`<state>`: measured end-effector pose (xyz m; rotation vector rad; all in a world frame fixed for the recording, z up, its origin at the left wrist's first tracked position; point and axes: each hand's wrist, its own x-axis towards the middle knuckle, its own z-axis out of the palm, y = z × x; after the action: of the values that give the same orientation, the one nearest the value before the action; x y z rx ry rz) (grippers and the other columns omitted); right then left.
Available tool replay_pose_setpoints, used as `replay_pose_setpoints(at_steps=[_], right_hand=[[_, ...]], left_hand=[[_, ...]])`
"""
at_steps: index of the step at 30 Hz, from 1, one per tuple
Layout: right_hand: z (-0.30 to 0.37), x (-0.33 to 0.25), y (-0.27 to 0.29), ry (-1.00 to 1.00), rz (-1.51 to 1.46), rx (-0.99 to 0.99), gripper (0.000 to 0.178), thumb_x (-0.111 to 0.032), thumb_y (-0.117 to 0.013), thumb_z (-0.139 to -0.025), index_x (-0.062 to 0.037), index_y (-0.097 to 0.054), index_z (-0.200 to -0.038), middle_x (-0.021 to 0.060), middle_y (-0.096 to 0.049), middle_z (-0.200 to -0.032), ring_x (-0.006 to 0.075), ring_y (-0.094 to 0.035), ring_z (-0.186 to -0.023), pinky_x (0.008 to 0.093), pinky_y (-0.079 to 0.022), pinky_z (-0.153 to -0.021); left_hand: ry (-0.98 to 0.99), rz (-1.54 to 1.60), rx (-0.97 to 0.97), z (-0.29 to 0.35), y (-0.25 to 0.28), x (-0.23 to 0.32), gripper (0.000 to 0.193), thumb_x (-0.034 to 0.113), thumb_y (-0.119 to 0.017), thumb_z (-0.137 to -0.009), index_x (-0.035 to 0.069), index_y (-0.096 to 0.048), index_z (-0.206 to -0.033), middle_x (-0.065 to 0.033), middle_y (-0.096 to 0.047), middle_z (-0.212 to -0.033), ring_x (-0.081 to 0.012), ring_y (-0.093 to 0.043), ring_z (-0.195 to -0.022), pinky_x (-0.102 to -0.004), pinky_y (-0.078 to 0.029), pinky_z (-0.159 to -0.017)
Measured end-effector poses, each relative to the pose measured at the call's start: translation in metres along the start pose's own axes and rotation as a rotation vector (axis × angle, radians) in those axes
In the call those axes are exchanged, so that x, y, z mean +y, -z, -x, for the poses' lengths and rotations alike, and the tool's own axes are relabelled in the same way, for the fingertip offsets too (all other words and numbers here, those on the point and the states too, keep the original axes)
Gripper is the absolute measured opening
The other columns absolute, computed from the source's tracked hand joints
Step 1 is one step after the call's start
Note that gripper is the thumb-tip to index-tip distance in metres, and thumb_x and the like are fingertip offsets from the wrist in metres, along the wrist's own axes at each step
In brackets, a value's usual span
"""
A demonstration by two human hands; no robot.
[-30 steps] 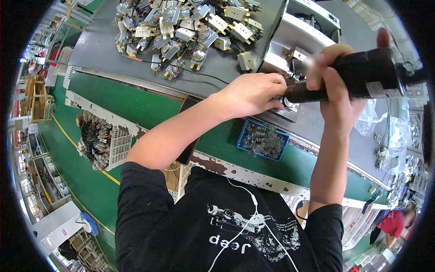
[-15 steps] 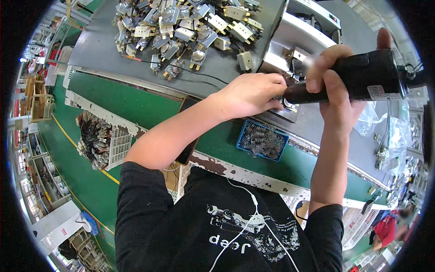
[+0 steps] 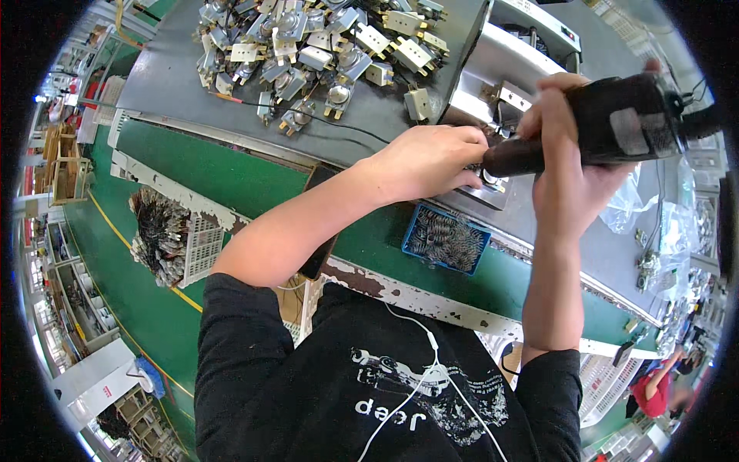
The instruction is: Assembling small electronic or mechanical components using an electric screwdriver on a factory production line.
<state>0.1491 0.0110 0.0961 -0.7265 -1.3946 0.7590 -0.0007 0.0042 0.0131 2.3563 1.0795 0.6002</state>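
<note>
Since the earlier frame, the black power tool (image 3: pixel 600 112) had rolled in the right hand (image 3: pixel 570 177), so that I saw more of the pale labels on its side, and that hand's fingers had shifted around the barrel. At the lower right, a co-worker in red (image 3: pixel 653 393) had lifted an arm. From my distant post I found the left hand (image 3: pixel 439 160) where it had been, its thumb and fingers curled in beside the tool's narrow nose.

I had the right hand wrapped firmly about the tool, which lay aslant with its nose toward the left fingertips. A small metal part (image 3: pixel 493 183) sat just under that nose, at the near edge of the steel housing (image 3: pixel 493 61); with the nose in the way, I could not tell whether the left fingers pinched it.

Nearer the body I saw a blue bin (image 3: pixel 483 248) of springs (image 3: pixel 446 235). Beyond the left forearm, a heap of switch-like parts (image 3: pixel 308 58) lay on the grey bench (image 3: pixel 177 85), with a black cable (image 3: pixel 346 129) crossing nearby.
</note>
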Motion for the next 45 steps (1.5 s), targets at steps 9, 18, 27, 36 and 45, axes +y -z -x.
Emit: replay_pose_setpoints(at_steps=[9,18,27,36,45], right_hand=[[0.008,-0.004,-0.012,0.052,0.023,0.065,0.038,0.008,-0.069,-0.087,-0.0003,-0.044,-0.115,0.0119,-0.069,-0.099,0.0132,-0.065,-0.071,0.0255,-0.055,-0.063],[0.005,-0.015,-0.005,0.051,-0.051,-0.146,0.096,0.014,-0.061,-0.085,-0.0117,-0.003,-0.157,0.0150,-0.066,-0.099,0.0150,-0.062,-0.068,0.0283,-0.053,-0.061],[-0.027,-0.039,0.007,0.081,0.092,0.189,0.039,-0.008,-0.071,-0.091,0.0029,-0.047,-0.119,0.0198,-0.068,-0.109,0.0177,-0.066,-0.070,0.0308,-0.056,-0.065],[0.051,0.019,0.070,0.177,0.788,-0.462,0.033,-0.001,-0.066,-0.089,-0.0029,-0.061,-0.122,0.0139,-0.065,-0.108,0.0264,-0.063,-0.100,0.0365,-0.050,-0.083],[0.062,0.025,0.067,0.059,0.701,-0.454,0.025,0.006,-0.072,-0.078,-0.0035,-0.069,-0.101,0.0109,-0.069,-0.095,0.0264,-0.067,-0.087,0.0337,-0.053,-0.077]], left_hand=[[0.020,-0.003,-0.029,-0.001,0.003,0.004,0.031,0.028,-0.070,-0.088,0.003,-0.064,-0.105,-0.0087,-0.062,-0.115,-0.0313,-0.064,-0.103,-0.0424,-0.053,-0.087],[0.026,-0.015,-0.048,-0.001,0.004,0.008,0.030,0.027,-0.069,-0.088,0.004,-0.064,-0.107,-0.0105,-0.062,-0.112,-0.0324,-0.064,-0.099,-0.0431,-0.053,-0.085],[-0.037,-0.014,0.136,0.002,0.025,0.011,0.032,0.022,-0.069,-0.088,0.011,-0.064,-0.118,-0.0101,-0.066,-0.100,-0.0287,-0.066,-0.091,-0.0396,-0.054,-0.078],[0.017,0.062,0.030,0.029,0.034,0.002,0.035,0.020,-0.070,-0.088,0.011,-0.066,-0.122,-0.0100,-0.068,-0.103,-0.0278,-0.066,-0.087,-0.0366,-0.052,-0.077],[0.087,0.116,-0.020,0.031,0.036,0.006,0.036,0.019,-0.071,-0.087,0.010,-0.066,-0.122,-0.0103,-0.068,-0.105,-0.0276,-0.066,-0.085,-0.0354,-0.053,-0.075]])
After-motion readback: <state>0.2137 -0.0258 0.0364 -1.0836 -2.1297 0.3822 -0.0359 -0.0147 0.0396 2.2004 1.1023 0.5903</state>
